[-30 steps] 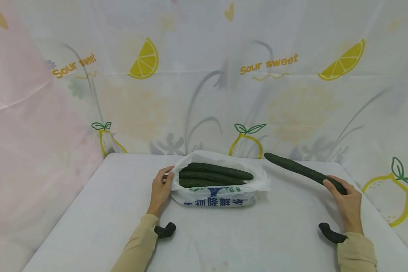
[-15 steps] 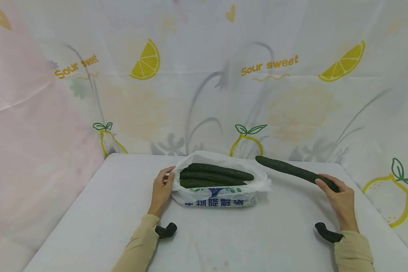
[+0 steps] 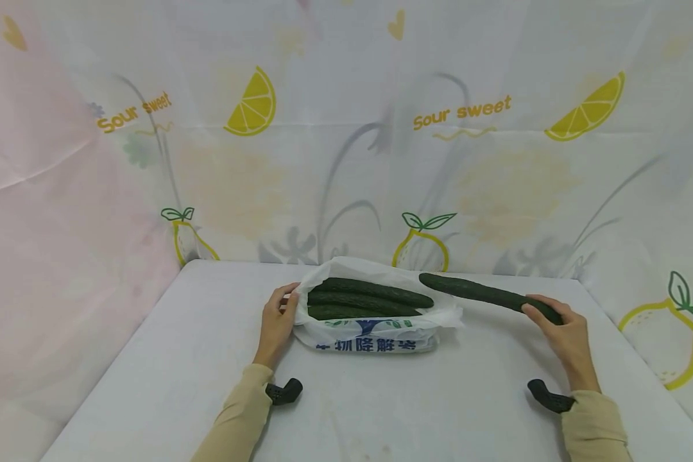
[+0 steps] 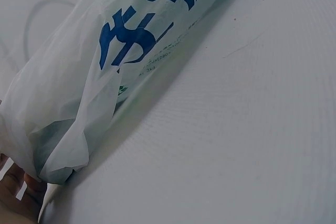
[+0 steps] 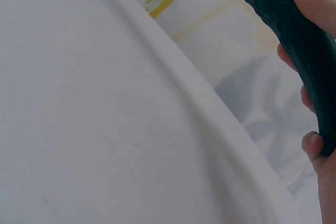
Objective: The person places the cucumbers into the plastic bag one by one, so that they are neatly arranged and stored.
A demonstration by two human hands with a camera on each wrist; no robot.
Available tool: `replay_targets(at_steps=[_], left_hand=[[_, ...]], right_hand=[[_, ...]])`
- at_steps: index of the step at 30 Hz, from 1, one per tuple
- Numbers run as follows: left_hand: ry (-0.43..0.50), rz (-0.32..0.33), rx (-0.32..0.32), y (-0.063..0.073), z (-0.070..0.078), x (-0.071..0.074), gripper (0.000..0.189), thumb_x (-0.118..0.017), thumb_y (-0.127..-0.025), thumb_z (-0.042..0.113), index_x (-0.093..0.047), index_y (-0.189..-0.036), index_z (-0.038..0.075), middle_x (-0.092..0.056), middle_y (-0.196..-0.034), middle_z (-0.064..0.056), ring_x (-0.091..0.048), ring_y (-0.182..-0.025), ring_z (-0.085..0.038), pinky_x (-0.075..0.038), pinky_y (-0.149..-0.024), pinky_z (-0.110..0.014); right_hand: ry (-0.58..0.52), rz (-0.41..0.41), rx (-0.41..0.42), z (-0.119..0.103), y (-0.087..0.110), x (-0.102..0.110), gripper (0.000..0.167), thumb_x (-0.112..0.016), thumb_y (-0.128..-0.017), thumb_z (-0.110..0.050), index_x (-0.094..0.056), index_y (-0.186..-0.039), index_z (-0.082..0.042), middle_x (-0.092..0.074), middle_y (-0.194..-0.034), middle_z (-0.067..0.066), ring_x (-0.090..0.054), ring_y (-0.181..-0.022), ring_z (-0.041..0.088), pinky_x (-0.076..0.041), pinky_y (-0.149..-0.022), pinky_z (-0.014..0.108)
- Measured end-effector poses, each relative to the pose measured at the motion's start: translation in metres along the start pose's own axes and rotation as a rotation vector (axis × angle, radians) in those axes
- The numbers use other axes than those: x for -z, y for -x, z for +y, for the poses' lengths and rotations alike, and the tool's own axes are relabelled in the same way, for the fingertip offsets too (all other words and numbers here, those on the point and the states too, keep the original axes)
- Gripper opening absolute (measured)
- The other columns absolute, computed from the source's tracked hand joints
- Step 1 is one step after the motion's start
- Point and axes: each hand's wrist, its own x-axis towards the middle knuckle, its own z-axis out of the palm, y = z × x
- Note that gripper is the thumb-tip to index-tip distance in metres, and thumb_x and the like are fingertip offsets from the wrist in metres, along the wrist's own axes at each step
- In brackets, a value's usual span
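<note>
A white plastic bag point(image 3: 447, 316) with blue lettering lies on the table, its mouth spread wide. Several dark green cucumbers point(image 3: 369, 299) lie side by side inside it. My left hand point(image 3: 274, 327) holds the bag's rim at its left end; in the left wrist view only a few fingers point(image 4: 13, 182) show beside the plastic. Another long cucumber point(image 3: 476, 292) is in my right hand point(image 3: 568, 337), which grips it near its right end, above the table. Its far tip overlaps the bag's right rim in the head view. The right wrist view shows the thumb point(image 5: 315, 6) and fingers around this cucumber.
A white-covered table point(image 3: 416, 410) carries the bag. Behind it hangs a pale curtain point(image 3: 335, 167) printed with lemons and words, close to the table's back edge. Each wrist bears a black curved device, such as the left device point(image 3: 285, 391).
My right hand has moved left with its cucumber, bringing the far tip from right of the bag to over its right rim and slightly lower. The left hand stays at the bag.
</note>
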Motion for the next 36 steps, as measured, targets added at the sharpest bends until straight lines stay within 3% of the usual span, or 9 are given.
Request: replay_targets(at_steps=[21, 31, 36], left_hand=[[0.001, 0.004, -0.002, -0.002, -0.003, -0.001, 0.029, -0.05, -0.099, 0.028, -0.06, -0.124, 0.02, -0.06, -0.122, -0.002, -0.056, -0.093, -0.016, -0.047, -0.078, -0.026], [0.0, 0.053, -0.106, 0.001, -0.005, -0.003, 0.03, -0.049, -0.099, 0.027, -0.062, -0.122, 0.013, -0.062, -0.116, -0.009, -0.058, -0.086, -0.016, -0.046, -0.07, -0.023], [0.001, 0.031, -0.069, -0.002, -0.004, -0.002, 0.031, -0.049, -0.099, 0.028, -0.061, -0.124, 0.014, -0.061, -0.12, -0.007, -0.058, -0.09, -0.018, -0.047, -0.074, -0.024]], right_hand=[[0.076, -0.153, 0.118, -0.008, 0.001, -0.027, 0.037, -0.07, -0.085, -0.03, -0.066, -0.119, -0.014, -0.056, -0.098, -0.02, -0.049, -0.088, -0.001, -0.038, -0.073, 0.014], [0.124, -0.223, 0.106, -0.017, 0.004, -0.039, 0.039, -0.068, -0.087, -0.034, -0.065, -0.121, -0.018, -0.055, -0.094, -0.005, -0.047, -0.081, 0.006, -0.038, -0.07, 0.021], [0.145, -0.225, 0.12, -0.02, 0.003, -0.046, 0.038, -0.068, -0.086, -0.037, -0.066, -0.12, -0.02, -0.057, -0.102, -0.002, -0.048, -0.085, 0.004, -0.039, -0.072, 0.021]])
